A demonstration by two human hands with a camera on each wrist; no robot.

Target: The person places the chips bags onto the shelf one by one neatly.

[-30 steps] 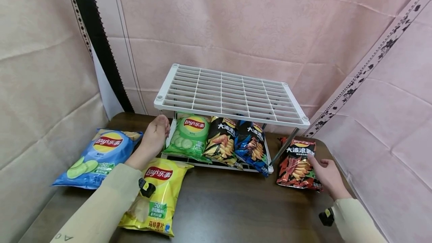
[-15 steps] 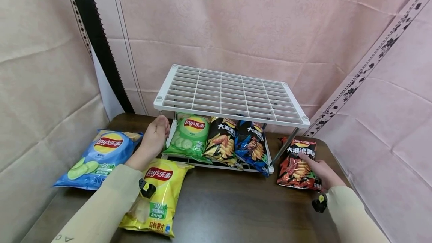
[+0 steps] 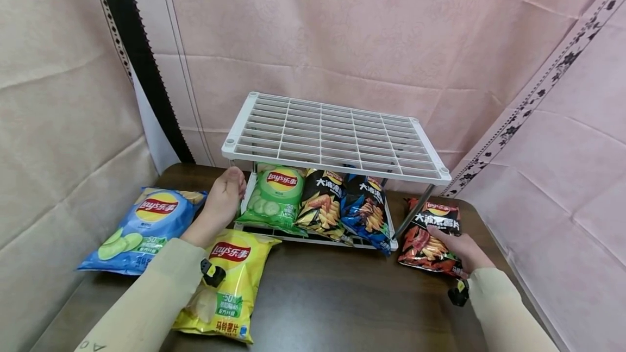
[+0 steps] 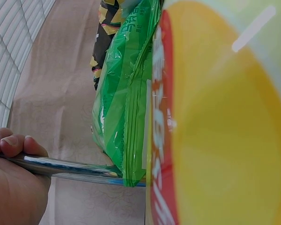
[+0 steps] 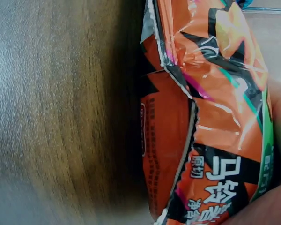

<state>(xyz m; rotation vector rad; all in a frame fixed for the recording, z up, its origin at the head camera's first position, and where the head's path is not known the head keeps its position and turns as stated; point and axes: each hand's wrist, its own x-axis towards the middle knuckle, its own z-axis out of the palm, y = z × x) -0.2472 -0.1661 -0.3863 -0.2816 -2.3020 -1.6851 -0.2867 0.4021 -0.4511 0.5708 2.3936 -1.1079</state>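
Note:
My left hand [image 3: 226, 192] curls round the front left metal post [image 4: 84, 169] of a two-tier white rack [image 3: 337, 137]; the wrist view shows the fingers wrapped on it. On the rack's lower tier lie a green bag of chips [image 3: 275, 194], a black-and-gold bag of chips [image 3: 320, 205] and a blue-and-black bag of chips [image 3: 364, 211]. Right of the rack, my right hand [image 3: 464, 249] grips a red bag of chips [image 3: 430, 232] by its right side, thumb over its front and the other fingers largely hidden. In the right wrist view the red bag's lower edge is crumpled.
A yellow bag of chips [image 3: 230, 281] lies in front of the rack, under my left forearm. Farther left is a blue bag of chips [image 3: 146, 232]. The brown table [image 3: 332, 297] is bounded by pink cloth [image 3: 367, 31] behind and at the sides.
My right hand has slid left, farther over the red bag, and the bag has shifted slightly left and tilted. The left hand keeps its grip on the post.

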